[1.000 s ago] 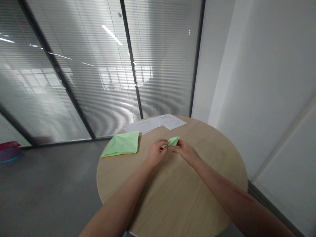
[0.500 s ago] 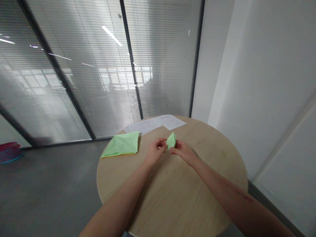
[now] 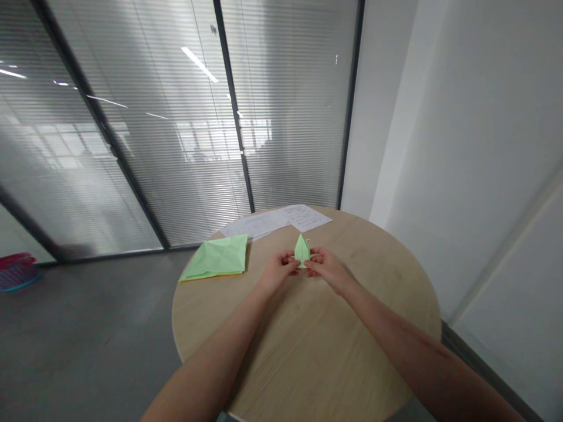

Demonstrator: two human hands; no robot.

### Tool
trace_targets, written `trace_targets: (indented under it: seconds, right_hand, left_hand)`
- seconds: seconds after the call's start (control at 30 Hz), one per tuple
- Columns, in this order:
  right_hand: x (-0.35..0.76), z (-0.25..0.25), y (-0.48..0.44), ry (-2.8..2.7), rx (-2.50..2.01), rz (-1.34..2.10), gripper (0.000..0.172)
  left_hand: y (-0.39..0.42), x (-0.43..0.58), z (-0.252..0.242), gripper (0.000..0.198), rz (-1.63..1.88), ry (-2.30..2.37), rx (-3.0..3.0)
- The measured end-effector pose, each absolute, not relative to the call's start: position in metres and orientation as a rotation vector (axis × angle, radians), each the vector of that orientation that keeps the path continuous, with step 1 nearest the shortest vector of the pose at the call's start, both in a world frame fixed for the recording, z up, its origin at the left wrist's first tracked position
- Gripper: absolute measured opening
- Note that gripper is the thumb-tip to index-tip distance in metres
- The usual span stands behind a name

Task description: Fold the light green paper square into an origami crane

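A small folded piece of light green paper (image 3: 301,249), pointed at the top, is held upright over the table between both hands. My left hand (image 3: 278,268) pinches its lower left side with thumb and fingers. My right hand (image 3: 326,268) grips the lower right side in the same way. Both thumbs lie along its bottom edge, near each other. Some of the fingers behind the paper are hidden.
The round wooden table (image 3: 308,340) carries a stack of green paper sheets (image 3: 217,257) at the left, with a yellow edge beneath. Printed white sheets (image 3: 308,217) lie at the far side. A red and blue basket (image 3: 17,272) stands on the floor.
The folded green paper has turned from a tilt to nearly upright and shifted slightly left. Both thumbs have moved in to its bottom edge.
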State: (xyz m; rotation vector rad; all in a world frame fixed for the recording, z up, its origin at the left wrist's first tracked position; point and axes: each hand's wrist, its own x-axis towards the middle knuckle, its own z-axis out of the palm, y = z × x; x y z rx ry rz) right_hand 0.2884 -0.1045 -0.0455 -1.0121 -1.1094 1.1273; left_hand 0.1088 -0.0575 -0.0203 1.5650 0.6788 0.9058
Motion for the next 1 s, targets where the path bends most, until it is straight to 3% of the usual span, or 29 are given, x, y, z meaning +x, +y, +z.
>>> trace_targets:
  seconds: [0.67,1.0]
  right_hand:
    - [0.289,-0.051,-0.100,-1.176,-0.992,0.937,0.034]
    - [0.288,-0.049,-0.101,-1.112,-0.910,1.047,0.038]
  left_hand:
    - [-0.055,0.110,-0.021,0.053,1.082,0.702,1.541]
    - [-0.065,0.112,-0.016,0.045,1.174,0.736,1.645]
